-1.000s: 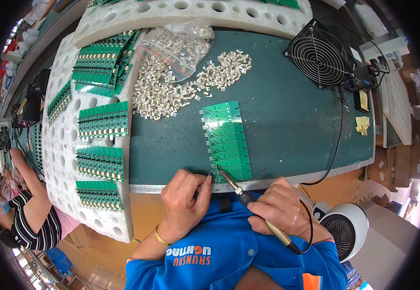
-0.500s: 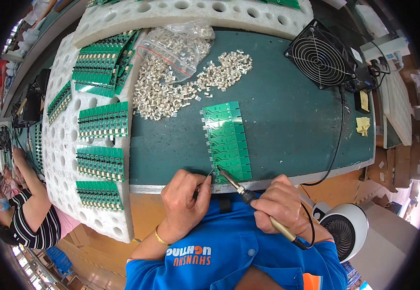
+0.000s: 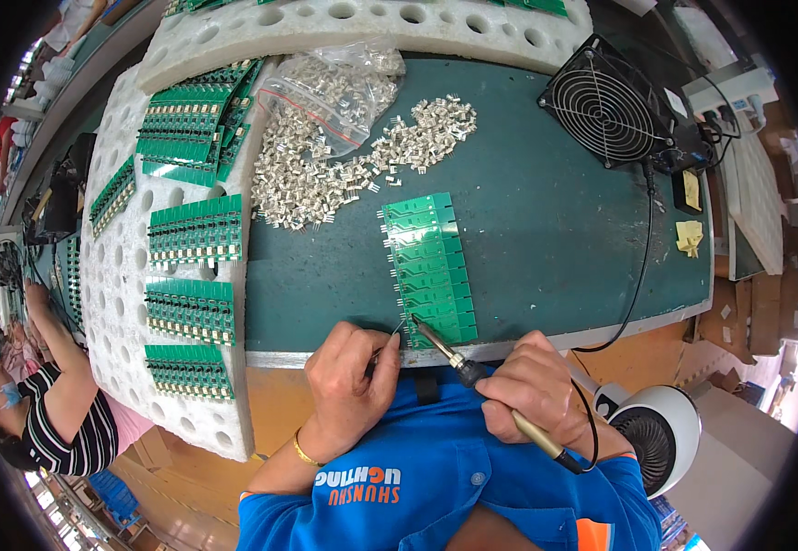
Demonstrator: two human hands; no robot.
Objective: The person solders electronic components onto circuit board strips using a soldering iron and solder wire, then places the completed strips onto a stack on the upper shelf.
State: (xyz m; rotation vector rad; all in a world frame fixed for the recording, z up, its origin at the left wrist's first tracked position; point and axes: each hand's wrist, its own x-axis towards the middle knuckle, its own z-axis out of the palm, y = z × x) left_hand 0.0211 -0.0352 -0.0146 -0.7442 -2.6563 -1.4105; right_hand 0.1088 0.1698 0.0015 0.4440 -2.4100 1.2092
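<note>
Green, metal-edged workbench [image 3: 555, 248]: spread before the person, its front edge close to the blue shirt.
White foam tray with round holes [image 3: 128, 266]: along the bench's left side, bearing green boards with rows of small parts [image 3: 195, 230], some stacked, others set apart.
Square black fan with a wire guard [image 3: 605, 110]: tilted, at the bench's far right.
Clear plastic bag with a red stripe [image 3: 334, 96]: at the far left of the bench, holding more connectors.
Heap of small white connectors [image 3: 302, 184]: spilled beside and below the bag.
Flat green circuit-board panel [image 3: 431, 266]: lying on the bench near its front edge, pale pins jutting from its left side.
Right hand [image 3: 532, 390]: fingers wrapped around the handle of a slim soldering iron with a black and gold grip [image 3: 468, 371], its tip at the panel's lower left.
Left hand [image 3: 353, 372]: thumb and forefinger pinching a thin, pale wire [image 3: 400, 328], its far end near the tip; contact is too small to tell.
</note>
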